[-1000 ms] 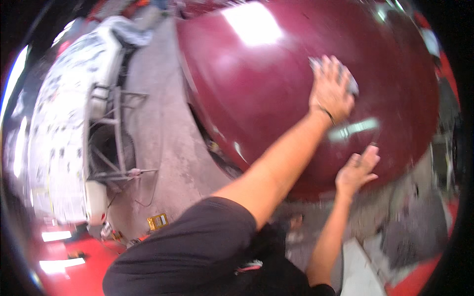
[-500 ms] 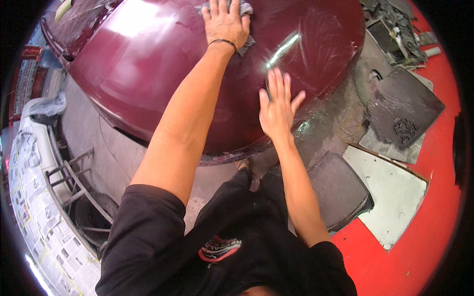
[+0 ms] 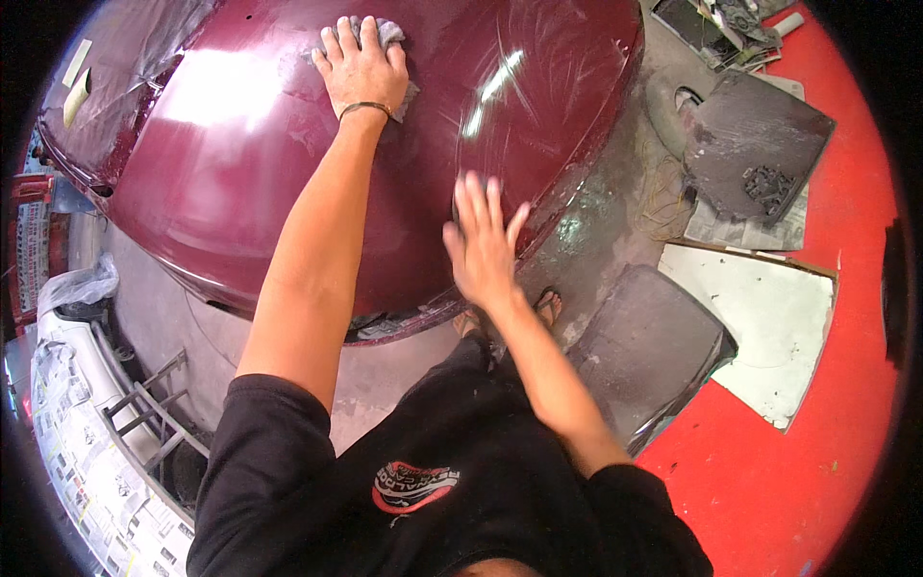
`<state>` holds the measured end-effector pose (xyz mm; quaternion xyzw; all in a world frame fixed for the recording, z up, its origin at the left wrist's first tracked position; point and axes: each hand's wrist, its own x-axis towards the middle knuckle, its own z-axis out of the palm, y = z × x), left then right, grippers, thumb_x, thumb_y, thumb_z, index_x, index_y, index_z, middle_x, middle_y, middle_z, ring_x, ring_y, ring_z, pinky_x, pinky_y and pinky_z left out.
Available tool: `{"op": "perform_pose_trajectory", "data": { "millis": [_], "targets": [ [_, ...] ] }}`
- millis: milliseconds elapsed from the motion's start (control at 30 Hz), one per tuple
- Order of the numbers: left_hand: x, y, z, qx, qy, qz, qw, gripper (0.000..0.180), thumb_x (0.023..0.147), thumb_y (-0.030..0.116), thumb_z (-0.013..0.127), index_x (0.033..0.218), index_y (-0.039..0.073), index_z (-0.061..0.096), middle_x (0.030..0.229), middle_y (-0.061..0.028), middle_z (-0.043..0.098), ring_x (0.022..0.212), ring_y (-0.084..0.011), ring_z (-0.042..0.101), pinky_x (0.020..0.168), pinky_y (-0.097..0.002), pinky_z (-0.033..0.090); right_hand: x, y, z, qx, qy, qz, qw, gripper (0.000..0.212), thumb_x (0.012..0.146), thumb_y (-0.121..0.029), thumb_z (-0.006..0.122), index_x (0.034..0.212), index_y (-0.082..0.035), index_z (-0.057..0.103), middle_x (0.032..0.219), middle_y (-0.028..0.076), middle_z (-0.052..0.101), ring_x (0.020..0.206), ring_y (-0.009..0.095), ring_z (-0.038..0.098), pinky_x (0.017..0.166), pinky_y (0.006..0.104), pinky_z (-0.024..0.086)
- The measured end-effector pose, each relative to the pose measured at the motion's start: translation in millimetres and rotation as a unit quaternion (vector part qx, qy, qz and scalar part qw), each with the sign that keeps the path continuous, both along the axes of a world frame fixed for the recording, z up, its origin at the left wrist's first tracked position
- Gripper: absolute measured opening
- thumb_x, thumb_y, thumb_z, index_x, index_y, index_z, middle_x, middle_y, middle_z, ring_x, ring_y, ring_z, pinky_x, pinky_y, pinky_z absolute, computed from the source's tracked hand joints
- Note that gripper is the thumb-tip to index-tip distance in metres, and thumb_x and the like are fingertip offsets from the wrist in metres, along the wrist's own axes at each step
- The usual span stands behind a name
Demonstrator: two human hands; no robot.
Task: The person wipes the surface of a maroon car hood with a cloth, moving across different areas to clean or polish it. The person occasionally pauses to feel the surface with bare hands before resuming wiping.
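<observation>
A curved, glossy maroon car panel (image 3: 260,183), which looks like a hood, spreads below both hands. My left hand (image 3: 367,79) presses a crumpled grey cloth (image 3: 390,33) flat against it; the cloth shows past the fingertips and beside the wrist. Closer to the panel's near right edge is my right hand (image 3: 486,252), open with its fingers spread and a little blurred. No object shows in it, and whether it touches the paint I cannot tell. Pale streaks mark the surface beyond it.
On the right lie dark flat panels (image 3: 755,144), a white board (image 3: 750,317) and another dark panel (image 3: 654,341) by red flooring (image 3: 750,481). Left stand a metal frame (image 3: 159,413) and a newspaper-covered car part (image 3: 106,490). Debris (image 3: 716,29) lies far right.
Both hands appear further left and the right one lower in the picture. The view has shifted too, bringing more of my feet into sight. The cloth remains under my left hand.
</observation>
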<state>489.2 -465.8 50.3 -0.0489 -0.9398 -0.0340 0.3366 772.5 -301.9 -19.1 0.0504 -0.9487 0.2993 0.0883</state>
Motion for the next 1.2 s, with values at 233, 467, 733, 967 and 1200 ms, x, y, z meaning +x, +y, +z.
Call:
{"op": "perform_pose_trajectory", "data": {
  "millis": [233, 467, 733, 967, 1200],
  "targets": [
    [9.8, 5.5, 9.5, -0.002, -0.043, 0.014, 0.999, 0.066, 0.103, 0.044, 0.052, 0.161, 0.013, 0.048, 0.171, -0.0212, 0.036, 0.161, -0.0455, 0.026, 0.13, -0.0646, 0.017, -112.9, 92.9, 0.4, 0.037, -0.001, -0.084, 0.996, 0.067, 0.115, -0.053, 0.033, 0.173, -0.022, 0.023, 0.182, 0.004, 0.014, 0.168, 0.032, 0.007, 0.125, 0.0789, 0.002],
    [9.4, 2.6, 9.5, 0.001, -0.054, 0.018, 0.998, 0.068, 0.102, 0.046, 0.051, 0.162, 0.014, 0.048, 0.171, -0.0207, 0.036, 0.161, -0.0456, 0.026, 0.13, -0.0642, 0.016, -106.7, 77.4, -6.4, 0.009, -0.015, -0.134, 0.991, 0.07, 0.116, -0.051, 0.03, 0.173, -0.011, 0.021, 0.182, 0.008, 0.011, 0.168, 0.036, 0.005, 0.126, 0.0762, 0.001],
    [10.7, 5.3, 15.2, -0.013, -0.046, 0.012, 0.999, 0.066, 0.102, 0.044, 0.051, 0.16, 0.013, 0.049, 0.169, -0.0221, 0.04, 0.158, -0.0475, 0.03, 0.129, -0.0645, 0.02, -83.9, 109.7, -19.0, -0.006, -0.021, -0.095, 0.995, 0.069, 0.115, -0.052, 0.033, 0.174, -0.019, 0.019, 0.182, 0.007, 0.012, 0.168, 0.035, 0.007, 0.127, 0.0767, 0.006],
    [8.7, -3.2, 9.8, -0.009, -0.036, 0.002, 0.999, 0.065, 0.103, 0.045, 0.05, 0.159, 0.013, 0.05, 0.168, -0.0244, 0.041, 0.157, -0.0485, 0.033, 0.128, -0.0643, 0.021, -95.5, 96.8, -17.4, -0.072, -0.031, -0.138, 0.987, 0.071, 0.115, -0.054, 0.03, 0.174, -0.017, 0.017, 0.182, 0.006, 0.012, 0.168, 0.036, 0.006, 0.127, 0.0763, 0.006],
    [13.3, -1.4, 13.1, -0.015, -0.054, 0.014, 0.998, 0.064, 0.103, 0.044, 0.05, 0.16, 0.013, 0.049, 0.168, -0.0241, 0.04, 0.159, -0.0467, 0.031, 0.129, -0.064, 0.02, -89.7, 130.8, -29.5, -0.004, -0.033, -0.07, 0.997, 0.069, 0.115, -0.054, 0.033, 0.174, -0.022, 0.017, 0.182, 0.004, 0.012, 0.168, 0.033, 0.007, 0.128, 0.0752, 0.005]
  ]
}}
